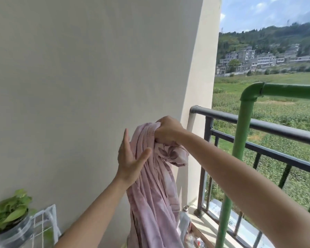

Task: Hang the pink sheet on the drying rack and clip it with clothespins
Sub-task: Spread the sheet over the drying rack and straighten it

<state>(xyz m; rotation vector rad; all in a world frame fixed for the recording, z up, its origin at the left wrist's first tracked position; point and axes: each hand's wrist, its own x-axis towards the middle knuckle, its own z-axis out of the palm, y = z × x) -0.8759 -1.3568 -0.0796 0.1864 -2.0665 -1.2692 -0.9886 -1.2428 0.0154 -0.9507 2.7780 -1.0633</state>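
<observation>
The pink sheet (154, 194) hangs bunched in long folds in front of the white wall, with a leaf print on one fold. My right hand (166, 130) grips its top edge in a fist and holds it up. My left hand (130, 158) lies open against the left side of the hanging cloth, fingers straight and thumb spread across the folds. The green pipe drying rack (243, 129) stands to the right, its top bar running off the right edge, apart from the sheet. No clothespins are in view.
A dark metal balcony railing (258, 122) runs behind the green rack. A potted green plant (9, 210) in a clear container sits at bottom left beside a white wire frame (45, 222). Some cluttered items (191, 235) lie low under the sheet.
</observation>
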